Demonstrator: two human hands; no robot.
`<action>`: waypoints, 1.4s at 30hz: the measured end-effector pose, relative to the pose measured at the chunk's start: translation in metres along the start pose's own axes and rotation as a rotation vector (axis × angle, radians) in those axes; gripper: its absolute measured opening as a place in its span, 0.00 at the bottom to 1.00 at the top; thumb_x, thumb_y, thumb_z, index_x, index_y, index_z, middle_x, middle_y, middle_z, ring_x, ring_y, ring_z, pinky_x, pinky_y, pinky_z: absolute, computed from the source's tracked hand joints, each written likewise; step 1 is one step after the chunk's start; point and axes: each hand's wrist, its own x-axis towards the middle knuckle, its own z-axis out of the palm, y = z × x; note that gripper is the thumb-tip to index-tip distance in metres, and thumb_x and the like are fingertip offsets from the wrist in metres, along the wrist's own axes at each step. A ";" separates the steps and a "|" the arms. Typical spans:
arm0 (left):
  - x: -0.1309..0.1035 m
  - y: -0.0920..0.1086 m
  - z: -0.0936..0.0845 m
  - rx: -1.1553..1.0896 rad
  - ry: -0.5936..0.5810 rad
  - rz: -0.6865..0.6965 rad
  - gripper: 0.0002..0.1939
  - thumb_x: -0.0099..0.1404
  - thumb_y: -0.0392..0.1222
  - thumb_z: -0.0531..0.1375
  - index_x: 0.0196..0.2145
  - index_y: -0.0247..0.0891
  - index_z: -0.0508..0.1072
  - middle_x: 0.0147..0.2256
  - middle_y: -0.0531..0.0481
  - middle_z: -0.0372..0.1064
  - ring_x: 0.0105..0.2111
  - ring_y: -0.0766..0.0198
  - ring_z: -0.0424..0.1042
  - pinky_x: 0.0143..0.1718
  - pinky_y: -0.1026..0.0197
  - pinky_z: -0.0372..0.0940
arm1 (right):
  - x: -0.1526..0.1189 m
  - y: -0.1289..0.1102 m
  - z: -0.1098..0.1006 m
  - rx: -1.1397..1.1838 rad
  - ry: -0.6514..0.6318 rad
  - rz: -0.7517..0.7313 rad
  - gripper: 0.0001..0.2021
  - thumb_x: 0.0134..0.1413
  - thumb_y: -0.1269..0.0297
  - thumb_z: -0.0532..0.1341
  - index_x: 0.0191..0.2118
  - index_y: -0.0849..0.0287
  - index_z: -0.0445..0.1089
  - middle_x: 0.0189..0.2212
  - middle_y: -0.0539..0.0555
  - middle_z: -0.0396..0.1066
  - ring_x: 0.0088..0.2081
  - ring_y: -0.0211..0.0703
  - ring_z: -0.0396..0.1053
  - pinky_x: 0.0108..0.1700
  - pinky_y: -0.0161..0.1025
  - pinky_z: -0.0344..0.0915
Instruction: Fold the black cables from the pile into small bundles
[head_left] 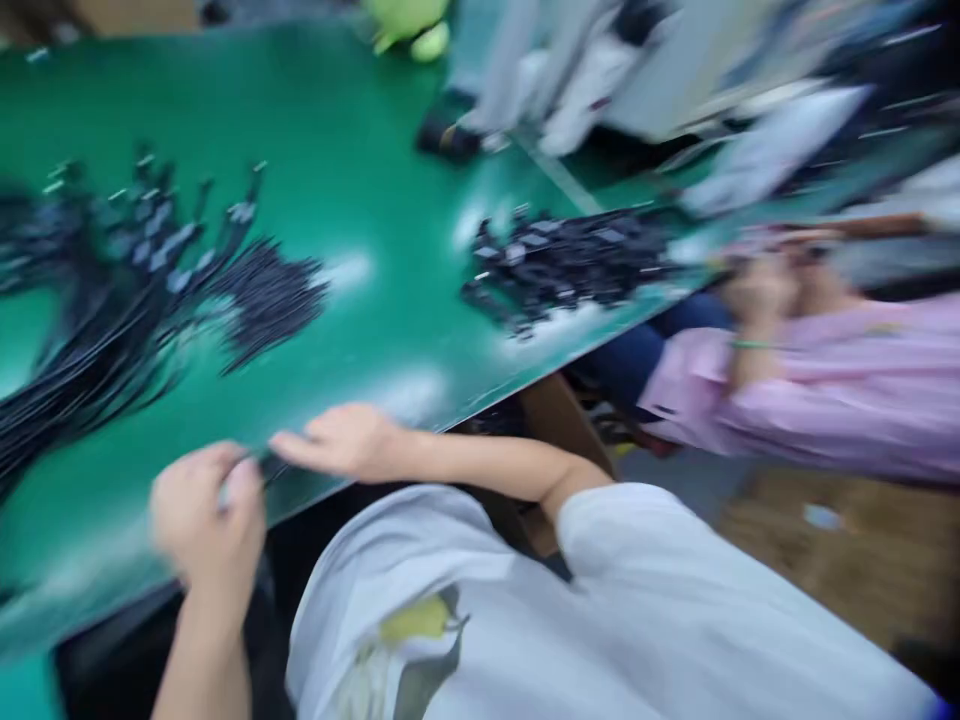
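My left hand [210, 510] is closed on one end of a short dark strap [271, 466] near the front edge of the green table [390, 200]. The strap's other end meets the fingertips of my right hand [346, 440], which pinch it. Motion blur hides the strap's details. Beyond my hands, on the left, lie long black cords [97, 340] with pale tags and metal-looking ends. A bundle of thin black cord ends [274, 300] lies beside them. Another pile of black straps [570, 255] sits farther right, apart from my hands.
At the right, a person in a pink sleeve [832, 385] has their hands over the table edge. Grey and white cloth-like items [585, 80] are heaped at the back right. A yellow-green object [409, 22] is at the far edge. Brown cardboard [847, 550] lies below right.
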 end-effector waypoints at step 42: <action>-0.022 -0.089 -0.027 -0.081 -0.240 -0.407 0.20 0.66 0.55 0.59 0.54 0.50 0.73 0.53 0.48 0.72 0.53 0.49 0.72 0.60 0.40 0.64 | -0.127 0.182 -0.043 -0.379 -0.103 1.112 0.21 0.69 0.59 0.50 0.59 0.67 0.65 0.49 0.67 0.67 0.48 0.56 0.64 0.49 0.47 0.61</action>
